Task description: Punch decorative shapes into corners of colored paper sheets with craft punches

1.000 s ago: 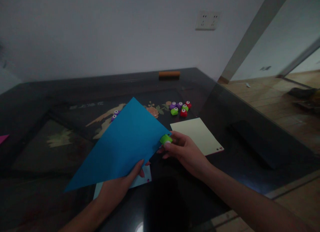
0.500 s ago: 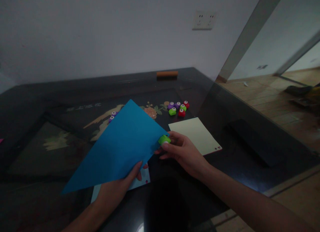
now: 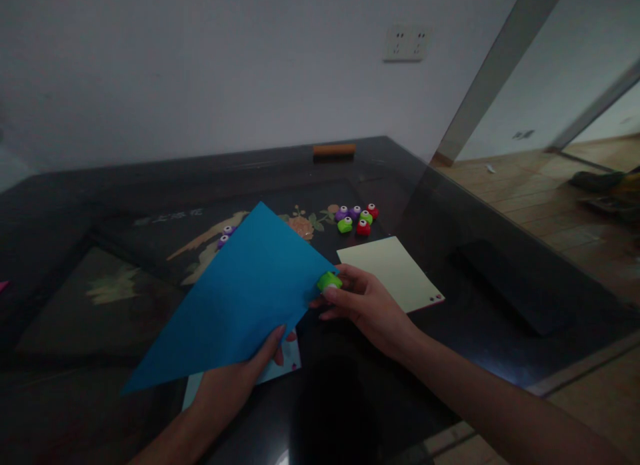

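The left hand gripped the near edge of the blue paper, thumb on top and fingers closed beneath it, holding the sheet tilted above the dark glass table. Under it lay a light blue sheet, partly hidden. The right hand pinched a small green punch with closed fingers, right at the paper's right corner. Just beyond lay a pale yellow sheet flat on the table. Farther away stood a cluster of small punches, purple, green and red, and two purple ones behind the paper. An orange bar rested at the far edge.
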The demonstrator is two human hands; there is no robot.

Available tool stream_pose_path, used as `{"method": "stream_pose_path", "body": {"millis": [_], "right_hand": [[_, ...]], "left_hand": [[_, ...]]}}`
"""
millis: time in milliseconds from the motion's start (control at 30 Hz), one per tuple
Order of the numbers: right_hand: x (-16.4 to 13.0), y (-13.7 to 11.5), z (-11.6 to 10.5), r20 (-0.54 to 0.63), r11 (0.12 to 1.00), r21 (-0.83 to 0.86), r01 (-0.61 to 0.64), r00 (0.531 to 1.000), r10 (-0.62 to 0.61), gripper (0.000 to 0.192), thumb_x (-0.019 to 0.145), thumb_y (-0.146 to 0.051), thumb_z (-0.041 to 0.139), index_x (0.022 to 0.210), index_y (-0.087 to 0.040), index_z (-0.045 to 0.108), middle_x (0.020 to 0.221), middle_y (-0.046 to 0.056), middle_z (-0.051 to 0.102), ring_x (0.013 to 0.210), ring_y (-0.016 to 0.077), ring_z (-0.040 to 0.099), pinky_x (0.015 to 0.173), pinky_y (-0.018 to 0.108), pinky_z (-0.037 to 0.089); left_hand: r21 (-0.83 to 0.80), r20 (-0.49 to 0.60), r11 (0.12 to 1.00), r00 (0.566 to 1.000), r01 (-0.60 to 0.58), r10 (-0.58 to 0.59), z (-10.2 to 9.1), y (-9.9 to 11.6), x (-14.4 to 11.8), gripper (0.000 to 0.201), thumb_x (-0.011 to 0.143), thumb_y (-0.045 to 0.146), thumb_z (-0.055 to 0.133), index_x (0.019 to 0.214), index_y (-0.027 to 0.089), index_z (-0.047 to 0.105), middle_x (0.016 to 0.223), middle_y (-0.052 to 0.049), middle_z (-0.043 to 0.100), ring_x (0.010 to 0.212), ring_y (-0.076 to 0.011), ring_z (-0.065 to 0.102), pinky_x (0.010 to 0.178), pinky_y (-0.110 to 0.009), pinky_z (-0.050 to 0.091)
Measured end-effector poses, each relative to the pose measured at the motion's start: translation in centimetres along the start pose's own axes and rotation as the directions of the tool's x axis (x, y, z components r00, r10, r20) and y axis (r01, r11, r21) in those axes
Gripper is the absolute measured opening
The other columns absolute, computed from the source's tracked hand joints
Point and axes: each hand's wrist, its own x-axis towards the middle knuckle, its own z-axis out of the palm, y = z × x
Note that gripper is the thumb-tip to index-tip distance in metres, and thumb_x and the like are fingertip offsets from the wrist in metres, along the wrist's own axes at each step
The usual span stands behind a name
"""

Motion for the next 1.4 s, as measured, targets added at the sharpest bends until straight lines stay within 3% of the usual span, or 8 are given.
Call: {"method": "stream_pose_path", "body": {"millis": [300, 467, 600, 733, 933, 1033, 1167, 1400], "right_hand": [[0.1, 0.1, 0.0, -0.002, 1.0, -0.016, 0.006, 1.0, -0.006, 0.032, 0.065, -0.025, 0.077, 0.089, -0.016, 0.058, 0.081, 0.001, 0.067, 0.074, 0.0156, 0.068, 0.062, 0.025, 0.055], [0.1, 0.2, -0.1, 0.008, 1.0, -0.013, 0.02, 1.0, -0.02, 0.031, 0.066, -0.023, 0.077, 0.089, -0.016, 0.058, 0.08, 0.002, 0.067, 0.073, 0.015, 0.068, 0.06, 0.023, 0.055], [0.2, 0.4, -0.2, 0.002, 1.0, -0.012, 0.024, 1.0, -0.024, 0.031, 0.066, -0.023, 0.077, 0.09, -0.015, 0.059, 0.08, 0.002, 0.068, 0.073, 0.0152, 0.068, 0.059, 0.023, 0.055], [0.3, 0.3, -0.2, 0.002, 1.0, -0.017, 0.024, 1.0, -0.024, 0.031, 0.066, -0.023, 0.077, 0.09, -0.015, 0.059, 0.081, 0.002, 0.067, 0.073, 0.0154, 0.067, 0.059, 0.023, 0.055], [0.2, 0.3, -0.2, 0.003, 0.999, -0.029, 0.026, 1.0, -0.026, 0.031, 0.067, -0.025, 0.077, 0.091, -0.016, 0.059, 0.081, 0.002, 0.067, 0.073, 0.015, 0.067, 0.059, 0.024, 0.054], [0.2, 0.3, -0.2, 0.003, 0.999, -0.039, 0.033, 0.999, -0.033, 0.031, 0.067, -0.025, 0.076, 0.09, -0.015, 0.059, 0.081, 0.003, 0.067, 0.074, 0.0152, 0.067, 0.059, 0.024, 0.054], [0.3, 0.2, -0.2, 0.006, 0.999, -0.031, 0.03, 1.0, -0.03, 0.03, 0.067, -0.024, 0.076, 0.09, -0.015, 0.059, 0.08, 0.002, 0.066, 0.071, 0.0138, 0.065, 0.057, 0.022, 0.053], [0.2, 0.4, -0.2, 0.022, 0.997, -0.057, 0.055, 0.998, -0.054, 0.025, 0.069, -0.023, 0.075, 0.088, -0.016, 0.06, 0.075, 0.0, 0.065, 0.068, 0.0114, 0.063, 0.052, 0.018, 0.048]], "left_hand": [[0.162, 0.097, 0.971, 0.982, -0.177, 0.163, 0.3, -1.1, -0.6, 0.035, 0.086, 0.037, 0.038, 0.101, 0.034, 0.07, 0.088, 0.0, 0.074, 0.081, -0.0234, 0.068, 0.085, -0.035, 0.05], [0.197, 0.091, 0.965, 0.983, -0.175, 0.16, 0.5, -0.9, -0.6, 0.036, 0.087, 0.036, 0.036, 0.101, 0.032, 0.069, 0.085, 0.001, 0.074, 0.081, -0.0223, 0.068, 0.086, -0.035, 0.049], [0.234, -0.017, 0.965, 0.992, -0.12, 0.128, 1.0, -0.5, -1.2, 0.042, 0.09, 0.035, 0.028, 0.098, 0.029, 0.068, 0.087, -0.001, 0.073, 0.082, -0.0224, 0.067, 0.086, -0.04, 0.048], [0.275, -0.039, 0.954, 0.99, -0.122, 0.138, 1.2, -0.6, -1.4, 0.043, 0.091, 0.035, 0.026, 0.094, 0.028, 0.069, 0.083, -0.001, 0.072, 0.077, -0.0218, 0.066, 0.083, -0.04, 0.05], [0.269, 0.01, 0.947, 0.983, -0.177, 0.181, 1.1, -0.7, -0.9, 0.039, 0.09, 0.034, 0.031, 0.098, 0.029, 0.068, 0.079, 0.001, 0.072, 0.075, -0.0199, 0.066, 0.082, -0.036, 0.051], [0.279, -0.031, 0.952, 0.99, -0.126, 0.14, 1.2, -0.8, -0.9, 0.043, 0.091, 0.032, 0.027, 0.098, 0.029, 0.069, 0.08, 0.0, 0.072, 0.078, -0.0208, 0.066, 0.084, -0.037, 0.05], [0.275, -0.014, 0.943, 0.98, -0.186, 0.197, 1.5, -1.3, -1.3, 0.038, 0.089, 0.029, 0.031, 0.101, 0.031, 0.068, 0.08, 0.001, 0.072, 0.075, -0.0203, 0.067, 0.083, -0.037, 0.051], [0.411, 0.027, 0.883, 0.971, -0.227, 0.237, 1.4, -2.0, -1.4, 0.042, 0.088, 0.017, 0.031, 0.106, 0.03, 0.067, 0.087, 0.0, 0.073, 0.077, -0.0204, 0.067, 0.083, -0.038, 0.051]]}}
